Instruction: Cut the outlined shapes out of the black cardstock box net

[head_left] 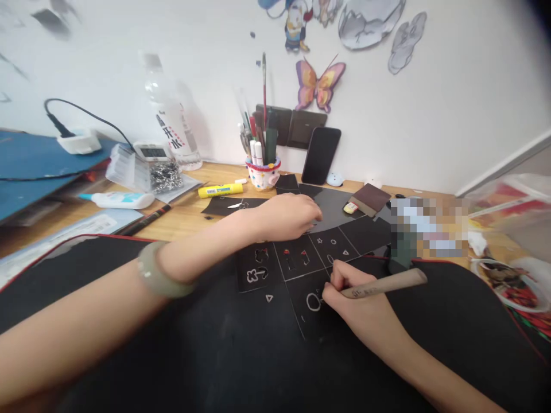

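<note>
My right hand (361,298) is closed around a beige-grey marker pen (387,283), its back end pointing right. The pen's tip is hidden behind my fingers, next to a white circle drawn on black paper (279,321). White lines divide this paper into panels, with small drawn shapes such as a star, triangles and a flower, and a few red marks. My left hand (288,217) is over the paper's far edge, fingers curled down and together. Its fingertips are partly hidden, so anything between them cannot be made out. A pale green bangle (161,269) circles my left wrist.
A decorated pen cup (262,174) stands at the back, beside a phone (321,155) leaning on the wall. Left of it lie a yellow glue stick (220,190) and a water bottle (172,120). A dark mat (129,344) covers the front; a clear tub (510,281) sits right.
</note>
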Action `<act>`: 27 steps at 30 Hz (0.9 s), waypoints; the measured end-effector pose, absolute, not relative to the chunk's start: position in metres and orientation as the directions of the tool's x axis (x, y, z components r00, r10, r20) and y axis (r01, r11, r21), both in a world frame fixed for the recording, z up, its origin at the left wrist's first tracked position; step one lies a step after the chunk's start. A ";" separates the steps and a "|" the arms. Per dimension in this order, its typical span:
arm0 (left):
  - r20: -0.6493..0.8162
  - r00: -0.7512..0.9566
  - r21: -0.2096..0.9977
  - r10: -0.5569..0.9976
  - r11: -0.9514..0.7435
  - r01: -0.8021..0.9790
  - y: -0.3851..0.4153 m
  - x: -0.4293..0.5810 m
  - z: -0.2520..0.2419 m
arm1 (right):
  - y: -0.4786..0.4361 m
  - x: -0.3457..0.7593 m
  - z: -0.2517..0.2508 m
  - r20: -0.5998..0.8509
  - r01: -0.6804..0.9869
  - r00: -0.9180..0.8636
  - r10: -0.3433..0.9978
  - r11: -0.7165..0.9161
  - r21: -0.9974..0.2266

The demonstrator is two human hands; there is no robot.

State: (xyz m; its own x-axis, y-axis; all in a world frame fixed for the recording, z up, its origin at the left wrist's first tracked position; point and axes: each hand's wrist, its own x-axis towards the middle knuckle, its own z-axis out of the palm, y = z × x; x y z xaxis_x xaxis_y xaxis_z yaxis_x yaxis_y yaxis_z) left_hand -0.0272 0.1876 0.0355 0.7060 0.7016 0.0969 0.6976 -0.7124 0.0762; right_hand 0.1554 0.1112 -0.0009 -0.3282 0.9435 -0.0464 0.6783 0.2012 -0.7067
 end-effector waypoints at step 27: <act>-0.447 0.494 0.027 0.746 -0.540 0.841 0.128 -0.054 0.069 | 0.117 0.161 0.002 0.029 0.628 -0.491 0.871 0.376 -0.681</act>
